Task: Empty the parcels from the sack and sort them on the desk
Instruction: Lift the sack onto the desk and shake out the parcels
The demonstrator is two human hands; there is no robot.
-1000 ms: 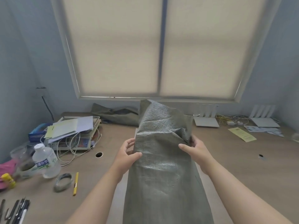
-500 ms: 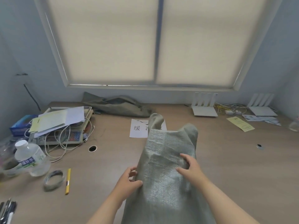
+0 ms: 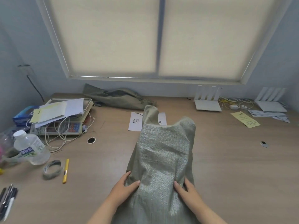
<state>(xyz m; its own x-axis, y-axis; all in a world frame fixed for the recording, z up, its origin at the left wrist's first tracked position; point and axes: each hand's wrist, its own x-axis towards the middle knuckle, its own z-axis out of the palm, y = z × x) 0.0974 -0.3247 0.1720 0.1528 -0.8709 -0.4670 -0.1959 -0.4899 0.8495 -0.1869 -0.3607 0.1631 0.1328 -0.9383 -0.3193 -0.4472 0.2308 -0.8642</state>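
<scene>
A grey-green woven sack [image 3: 163,152] lies lengthwise on the wooden desk [image 3: 226,167] in front of me, its far end sagging over a white paper sign [image 3: 135,121] with printed characters. My left hand [image 3: 123,188] grips the sack's left edge, thumb on top. At the right edge my right hand [image 3: 187,191] pinches the fabric the same way. No parcels are visible; the sack's inside is hidden.
A second crumpled sack [image 3: 116,97] lies by the back wall. At the left are a scale with papers and cables [image 3: 61,118], a water bottle [image 3: 29,147], a tape roll [image 3: 52,169], a yellow knife [image 3: 65,170] and pens [image 3: 7,201]. Routers [image 3: 207,102] and leaflets [image 3: 245,119] sit at the right.
The sack was held upright a second ago; it has come down flat onto the desk, and both hands have slid towards me along its sides.
</scene>
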